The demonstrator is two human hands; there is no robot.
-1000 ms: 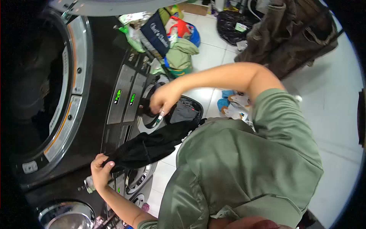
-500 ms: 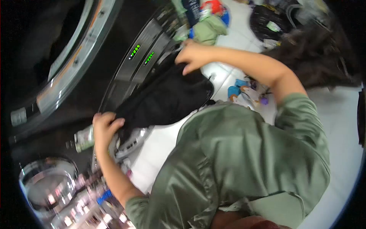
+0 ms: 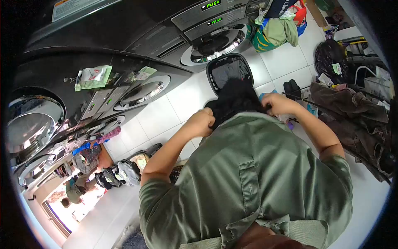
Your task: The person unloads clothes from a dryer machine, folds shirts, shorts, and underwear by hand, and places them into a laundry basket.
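A black garment point(image 3: 238, 97) hangs bunched in front of my chest, between my two hands; its exact kind is hard to make out. My left hand point(image 3: 202, 121) is closed on its left edge. On the opposite side, my right hand point(image 3: 275, 103) grips the other edge with bent fingers. Just beyond the garment, a black laundry basket point(image 3: 210, 76) stands on the floor with dark grey clothes point(image 3: 230, 69) inside. The garment overlaps the basket's near part in view, and I cannot tell whether they touch.
Stacked dark machines with round doors point(image 3: 215, 47) line the left and far side. A green bag point(image 3: 265, 41) of clothes stands beyond the basket. Brown clothes point(image 3: 348, 103) hang at right, near black slippers point(image 3: 292, 88). Several bundles point(image 3: 128, 170) sit lower left, with a person point(image 3: 74, 191) farther off.
My hands have come back from the machine front toward my chest, closer together, bringing the black garment along. The view has turned, and the basket is now visible. The machine displays now read PUSH.
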